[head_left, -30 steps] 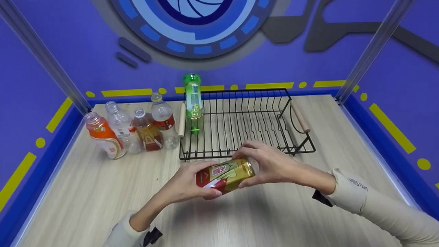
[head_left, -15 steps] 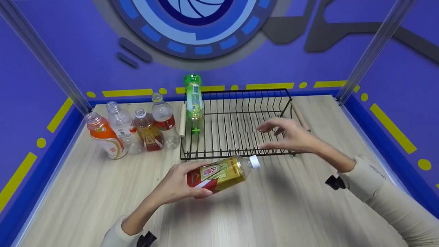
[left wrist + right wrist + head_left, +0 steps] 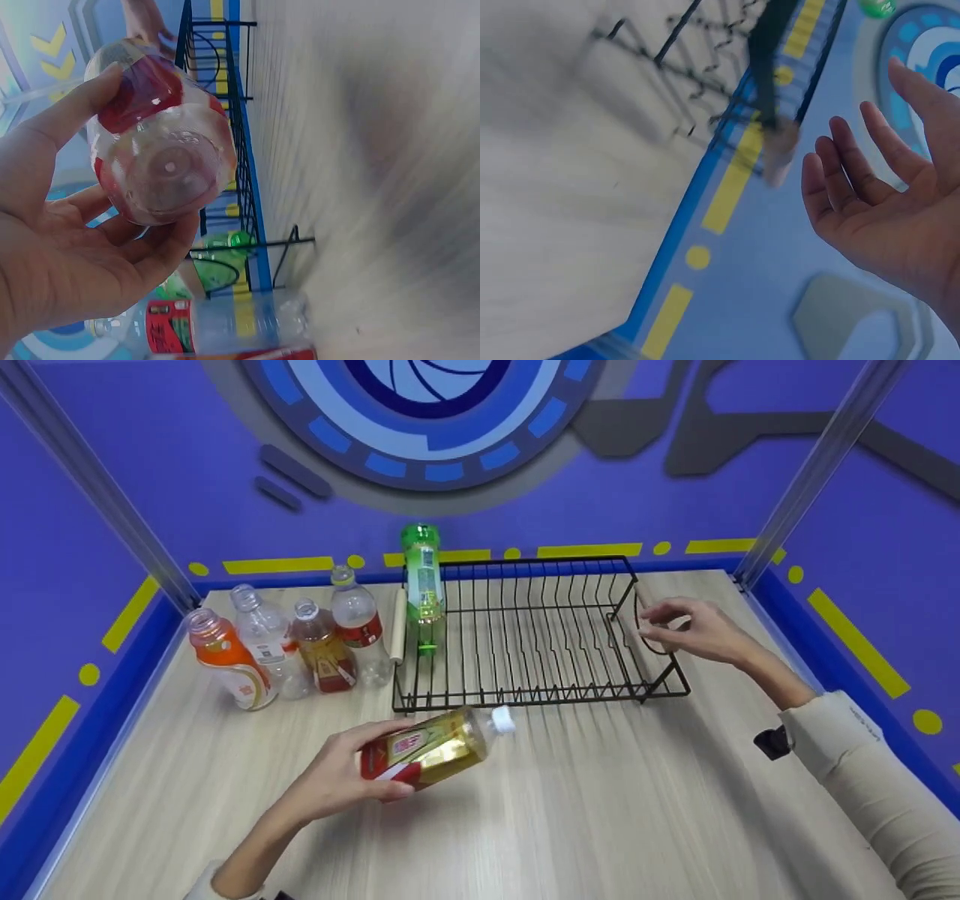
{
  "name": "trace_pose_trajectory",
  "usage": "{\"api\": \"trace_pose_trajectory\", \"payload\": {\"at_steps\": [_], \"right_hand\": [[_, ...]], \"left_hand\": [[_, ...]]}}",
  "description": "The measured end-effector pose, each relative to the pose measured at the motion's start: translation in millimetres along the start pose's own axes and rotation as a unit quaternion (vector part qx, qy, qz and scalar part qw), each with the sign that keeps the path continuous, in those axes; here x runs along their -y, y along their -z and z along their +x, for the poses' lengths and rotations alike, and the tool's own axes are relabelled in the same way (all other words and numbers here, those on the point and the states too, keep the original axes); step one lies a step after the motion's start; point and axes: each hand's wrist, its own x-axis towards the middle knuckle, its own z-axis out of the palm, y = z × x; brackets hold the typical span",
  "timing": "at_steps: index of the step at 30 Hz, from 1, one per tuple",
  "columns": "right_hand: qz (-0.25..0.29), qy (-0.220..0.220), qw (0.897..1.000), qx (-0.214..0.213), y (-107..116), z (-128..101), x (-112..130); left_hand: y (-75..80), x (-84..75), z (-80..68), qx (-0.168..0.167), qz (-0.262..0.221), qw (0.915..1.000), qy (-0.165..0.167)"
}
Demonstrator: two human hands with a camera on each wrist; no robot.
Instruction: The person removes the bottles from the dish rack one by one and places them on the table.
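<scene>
Tea bottle (image 3: 424,746) gripped in left hand (image 3: 334,780); right hand (image 3: 694,631) open, well apart

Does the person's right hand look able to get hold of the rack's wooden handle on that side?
Probably yes. The right hand is open right at the wooden handle of the black wire rack, holding nothing, and nothing lies between them. The left hand holds the tea bottle well clear.

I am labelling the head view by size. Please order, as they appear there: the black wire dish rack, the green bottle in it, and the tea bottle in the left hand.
1. Black wire dish rack, clearly largest.
2. Green bottle and tea bottle look about alike; the tea bottle is nearer the camera, so I cannot rank them.
</scene>
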Motion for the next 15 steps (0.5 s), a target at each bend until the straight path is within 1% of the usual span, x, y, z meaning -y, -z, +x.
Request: {"api": "trace_pose_trajectory", "payload": {"at_steps": [2,4,5,8,12,15], "right_hand": [[-0.015,0.011,1.000,-0.011,1.4,-0.2,-8.4],[-0.034,0.026,0.999,-0.023,1.9,0.0,-15.4],[-0.041,0.030,0.998,-0.026,2.3,-0.1,-18.4],[-0.045,0.032,0.998,-0.023,3.4,-0.5,-24.9],[-0.050,0.028,0.998,-0.005,5.1,-0.5,-31.0],[-0.057,0.016,0.998,0.005,6.6,-0.7,-33.0]], "left_hand": [[5.9,5.7,-5.9,-0.012,0.002,0.9999,-0.001],[11.8,9.8,-10.7,-0.023,0.002,0.9996,0.013],[14.9,11.6,-13.2,-0.028,0.000,0.9993,0.027],[24.5,16.3,-20.3,-0.046,-0.023,0.9951,0.084],[39.1,23.5,-27.8,-0.075,-0.051,0.9836,0.156],[49.7,29.0,-31.2,-0.094,-0.071,0.9749,0.189]]}}
